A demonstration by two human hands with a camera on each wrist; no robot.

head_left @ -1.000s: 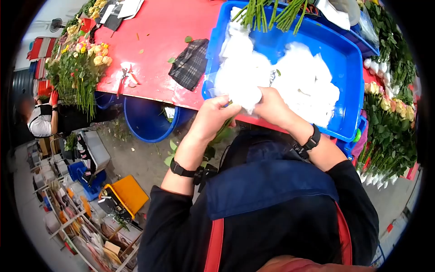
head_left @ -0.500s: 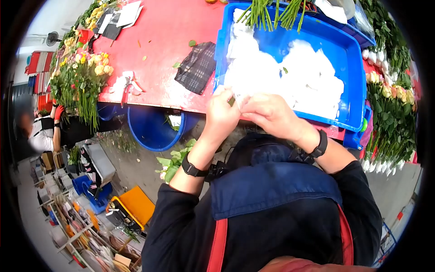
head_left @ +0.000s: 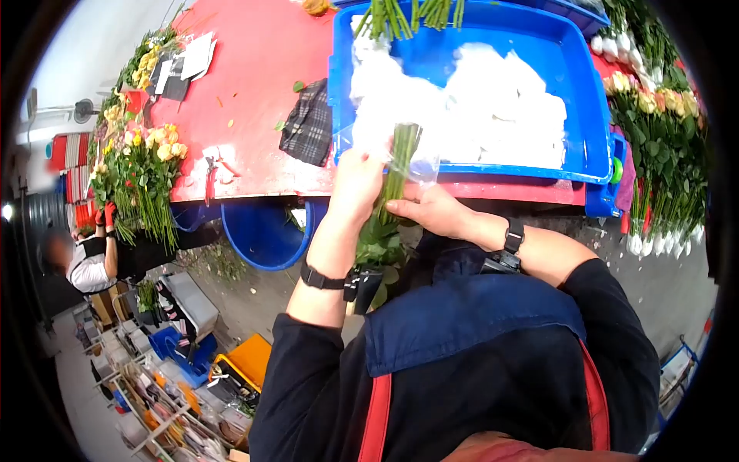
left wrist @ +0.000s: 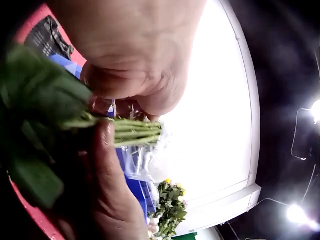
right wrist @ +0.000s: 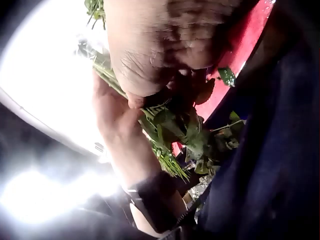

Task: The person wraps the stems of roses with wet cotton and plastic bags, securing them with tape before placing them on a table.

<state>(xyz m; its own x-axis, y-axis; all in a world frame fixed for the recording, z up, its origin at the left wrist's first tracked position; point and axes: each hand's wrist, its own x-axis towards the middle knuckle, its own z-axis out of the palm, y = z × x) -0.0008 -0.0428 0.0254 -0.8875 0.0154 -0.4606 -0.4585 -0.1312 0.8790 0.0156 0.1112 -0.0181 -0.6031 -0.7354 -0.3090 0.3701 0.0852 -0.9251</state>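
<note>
A bundle of green stems [head_left: 403, 151] stands between the two hands in the head view, cut ends up and leaves [head_left: 380, 245] below. Clear plastic [head_left: 425, 163] surrounds the upper stems. My left hand [head_left: 357, 185] has its fingers round the stems and plastic from the left. My right hand [head_left: 436, 211] holds the bundle lower down, thumb across the stems. In the left wrist view the stems [left wrist: 137, 132] lie between the hands, with plastic [left wrist: 142, 162] at their ends. The right wrist view shows the right hand [right wrist: 160, 45] curled over the leafy part [right wrist: 172, 127].
Behind the hands, a blue tray [head_left: 591, 115] holds white material [head_left: 493, 108] and more stems. To its left on the red table [head_left: 254, 77] lie a checked cloth [head_left: 309, 127] and red pruners [head_left: 209, 179]. A blue bucket [head_left: 265, 245] stands below the edge; another person [head_left: 96, 258] is far left.
The stem bundle has come into view upright between the hands, with plastic about its top. The right hand has moved down to the stems. The table and tray have shifted left in the view.
</note>
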